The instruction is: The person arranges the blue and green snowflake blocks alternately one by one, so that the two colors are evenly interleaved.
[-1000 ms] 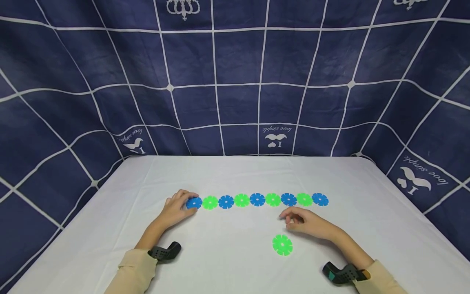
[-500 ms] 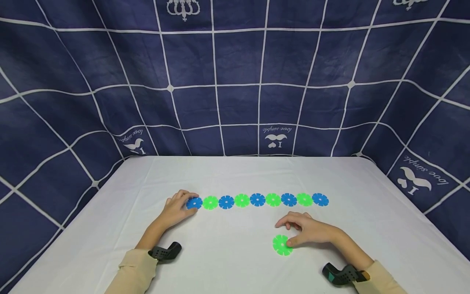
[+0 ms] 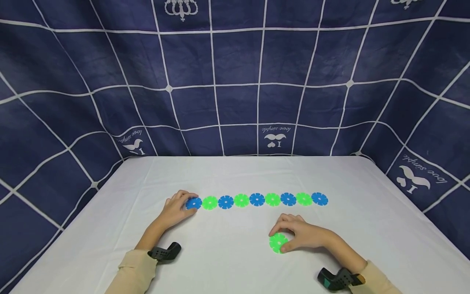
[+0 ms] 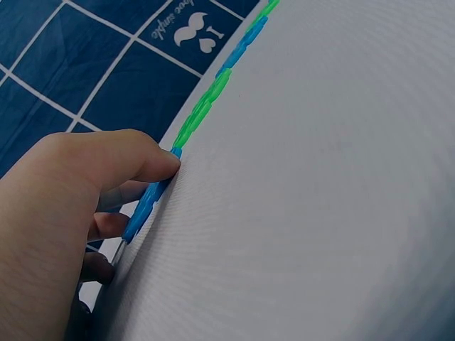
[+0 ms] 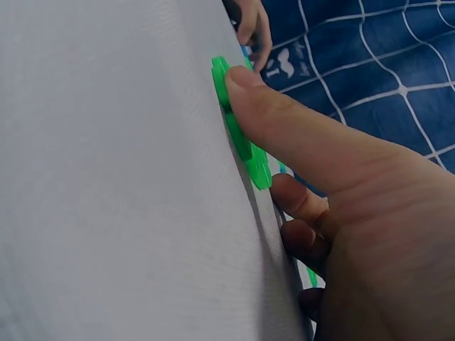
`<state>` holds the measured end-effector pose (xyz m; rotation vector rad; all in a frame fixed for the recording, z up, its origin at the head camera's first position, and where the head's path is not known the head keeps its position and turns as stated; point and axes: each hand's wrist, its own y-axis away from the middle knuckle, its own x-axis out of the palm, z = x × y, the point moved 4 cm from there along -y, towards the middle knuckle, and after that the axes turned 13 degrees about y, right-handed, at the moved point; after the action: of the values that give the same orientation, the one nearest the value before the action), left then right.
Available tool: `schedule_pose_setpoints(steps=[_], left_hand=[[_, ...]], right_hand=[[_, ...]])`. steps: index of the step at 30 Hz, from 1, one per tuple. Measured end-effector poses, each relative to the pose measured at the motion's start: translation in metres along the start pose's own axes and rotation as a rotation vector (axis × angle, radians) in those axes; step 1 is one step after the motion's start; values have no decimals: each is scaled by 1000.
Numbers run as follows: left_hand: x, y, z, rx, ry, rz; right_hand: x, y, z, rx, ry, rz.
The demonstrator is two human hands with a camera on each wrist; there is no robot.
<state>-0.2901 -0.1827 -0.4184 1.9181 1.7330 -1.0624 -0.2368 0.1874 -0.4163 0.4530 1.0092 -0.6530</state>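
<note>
A row of notched plastic discs, blue and green by turns, lies flat across the white table. My left hand (image 3: 176, 209) grips the blue disc (image 3: 193, 203) at the row's left end, thumb at the near edge and fingers at the far edge. Beside that one lies a green disc (image 3: 210, 203); a blue disc (image 3: 320, 199) ends the row on the right. Nearer to me, my right hand (image 3: 304, 233) holds a separate green disc (image 3: 278, 243) between thumb and fingers. In the right wrist view the thumb presses this green disc (image 5: 238, 135), seen almost edge-on and low over the cloth.
White cloth covers the table (image 3: 227, 253). A dark blue curtain (image 3: 235, 102) with white grid lines stands behind it and along both sides. Black wrist cameras sit on the left forearm (image 3: 165, 252) and right forearm (image 3: 338, 279).
My right hand has come down from beside the row to the loose green disc and taken hold of it; the disc has shifted slightly left. The left hand stays put.
</note>
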Motion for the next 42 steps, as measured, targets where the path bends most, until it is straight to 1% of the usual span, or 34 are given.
schedule_pose_setpoints(steps=[3, 7, 10, 16, 18, 21, 24, 27, 33, 42], left_hand=[[0, 0, 0, -4, 3, 4], [0, 0, 0, -8, 3, 7], [0, 0, 1, -11, 1, 8], [1, -1, 1, -9, 3, 9], [1, -1, 1, -5, 4, 7], [1, 0, 1, -4, 5, 6], [2, 0, 1, -6, 7, 9], [1, -1, 1, -8, 3, 14], [0, -1, 0, -1, 2, 9], [0, 0, 0, -7, -2, 16]], right_hand=[[1, -2, 0, 10, -14, -6], [-1, -3, 0, 21, -52, -39], [-1, -4, 0, 29, -111, -71], [-1, -6, -2, 12, -203, -121], [-2, -6, -3, 12, -214, -145], [-3, -7, -5, 41, -211, -180], [-6, -7, -7, 82, -199, -189], [-11, -6, -9, 93, -221, -184], [-22, -1, -19, 100, -252, -212], [-34, 9, -42, 185, -312, -233]])
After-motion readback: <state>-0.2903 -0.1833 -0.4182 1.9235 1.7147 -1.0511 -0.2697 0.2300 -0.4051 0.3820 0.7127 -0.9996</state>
